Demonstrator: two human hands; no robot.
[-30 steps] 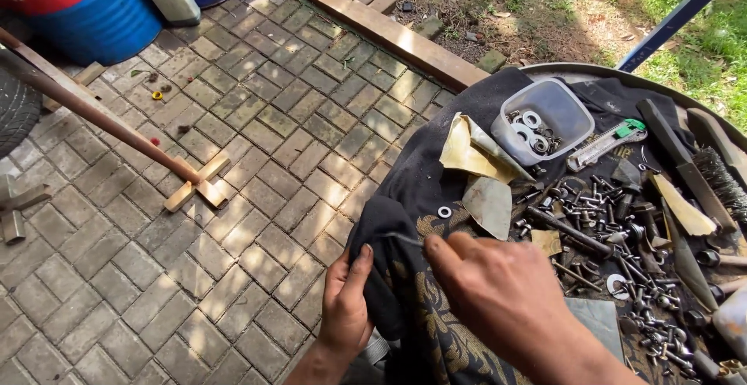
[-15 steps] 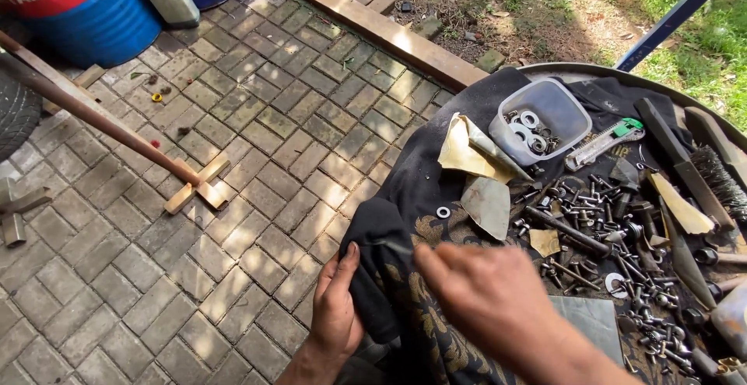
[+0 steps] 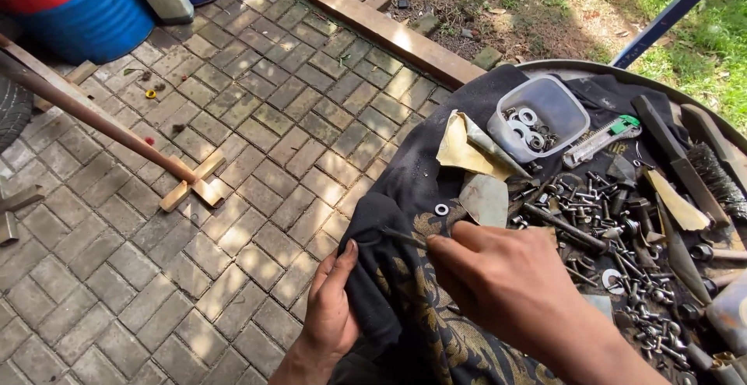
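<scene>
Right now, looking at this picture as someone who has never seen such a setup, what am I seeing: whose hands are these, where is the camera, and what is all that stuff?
There is no machine here: a person works with two bare hands, and the single camera sits on their head, looking down. The left hand grips the hanging edge of a black cloth with a gold pattern, which is draped over a round tray. The fingers of the right hand pinch a thin dark rod, perhaps a nail or screw, against that cloth. On the tray lie a heap of bolts and nuts, a clear plastic tub holding washers, a green-ended utility knife, scraps of sandpaper and a wire brush. Below is brick paving, with a blue barrel at the upper left.
</scene>
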